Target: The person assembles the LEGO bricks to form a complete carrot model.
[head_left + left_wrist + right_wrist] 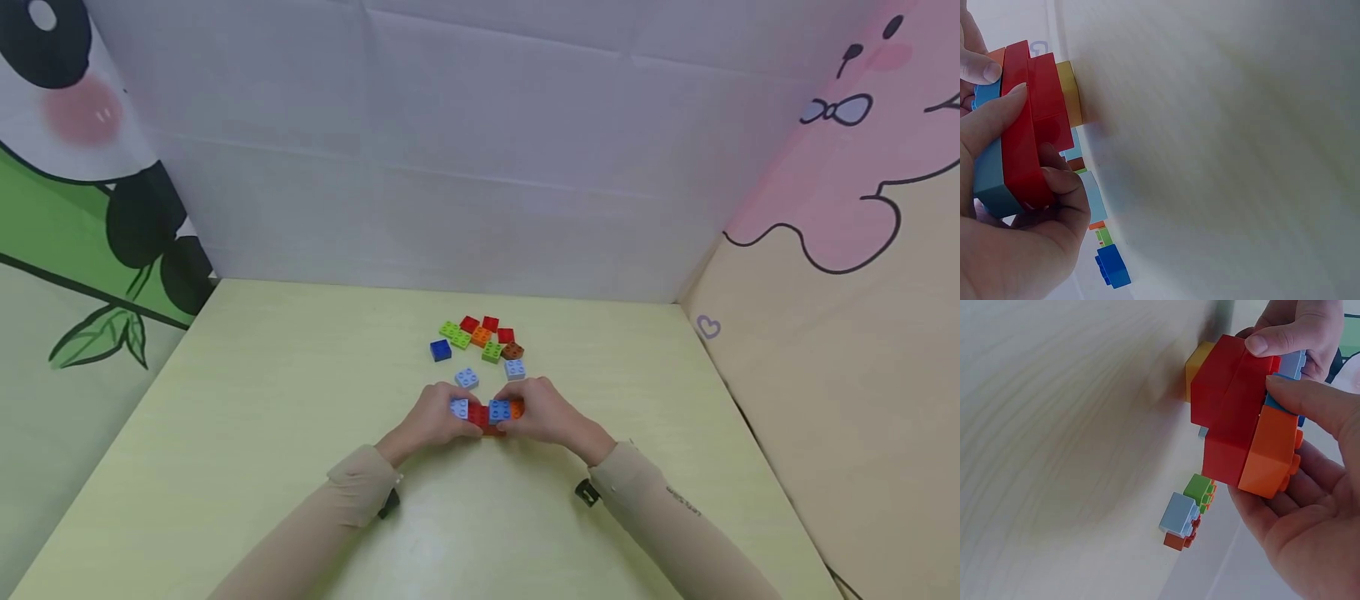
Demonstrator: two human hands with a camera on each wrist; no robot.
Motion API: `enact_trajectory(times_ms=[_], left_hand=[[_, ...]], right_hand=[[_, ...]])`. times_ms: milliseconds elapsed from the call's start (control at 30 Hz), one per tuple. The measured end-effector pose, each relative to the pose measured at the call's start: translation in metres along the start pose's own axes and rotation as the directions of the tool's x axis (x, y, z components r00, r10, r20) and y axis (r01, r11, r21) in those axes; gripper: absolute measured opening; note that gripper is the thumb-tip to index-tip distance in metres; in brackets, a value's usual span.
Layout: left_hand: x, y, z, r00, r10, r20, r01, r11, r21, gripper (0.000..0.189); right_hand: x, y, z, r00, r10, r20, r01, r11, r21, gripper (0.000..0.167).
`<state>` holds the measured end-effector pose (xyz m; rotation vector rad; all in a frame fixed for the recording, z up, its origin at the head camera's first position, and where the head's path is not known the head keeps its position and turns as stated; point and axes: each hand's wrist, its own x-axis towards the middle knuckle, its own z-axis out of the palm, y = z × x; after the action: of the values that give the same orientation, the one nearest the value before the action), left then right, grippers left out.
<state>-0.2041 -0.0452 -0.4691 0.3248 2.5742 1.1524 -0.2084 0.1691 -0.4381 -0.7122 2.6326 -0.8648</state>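
Note:
Both hands hold one stack of toy bricks (486, 412) low over the yellow-green table (262, 400). My left hand (437, 417) grips its left end, thumb and fingers curled round the red bricks (1025, 137) and a light blue brick (988, 175). From the right, my right hand (542, 412) grips the orange brick (1269, 453) and the red bricks (1235, 419). A yellow brick (1194, 372) sits at the stack's bottom, against the table. A blue brick (498, 409) lies on top.
Loose bricks lie just beyond the hands: light blue ones (467, 378), a dark blue one (440, 350), green (455, 334), red (480, 323), orange (482, 337) and brown (513, 352). Fabric walls (480, 150) enclose the table at the back and sides.

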Motion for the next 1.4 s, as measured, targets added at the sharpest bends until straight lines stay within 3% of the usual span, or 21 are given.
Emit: enact_trajectory(times_ms=[433,733,1133,1400], left_hand=[[-0.001,0.001,0.0,1.0,-0.01,0.0,0.01,1.0,-0.004,0.036],[0.0,0.001,0.0,1.0,-0.003,0.007,0.003,1.0,-0.01,0.036],[0.001,0.003,-0.001,1.0,-0.022,0.006,0.022,1.0,0.002,0.037],[0.001,0.001,0.0,1.0,0.006,0.011,-0.006,1.0,0.028,0.036]], right_hand=[[0.001,-0.001,0.004,0.999,0.034,0.002,-0.034,0.999,0.035,0.031],[0.003,0.004,0.012,0.994,0.106,0.002,-0.106,0.989,0.106,0.033],[0.003,0.018,0.021,0.992,0.104,-0.065,-0.088,0.974,0.21,0.037],[0.003,0.022,0.023,0.991,0.127,-0.045,-0.111,0.96,0.257,0.039]])
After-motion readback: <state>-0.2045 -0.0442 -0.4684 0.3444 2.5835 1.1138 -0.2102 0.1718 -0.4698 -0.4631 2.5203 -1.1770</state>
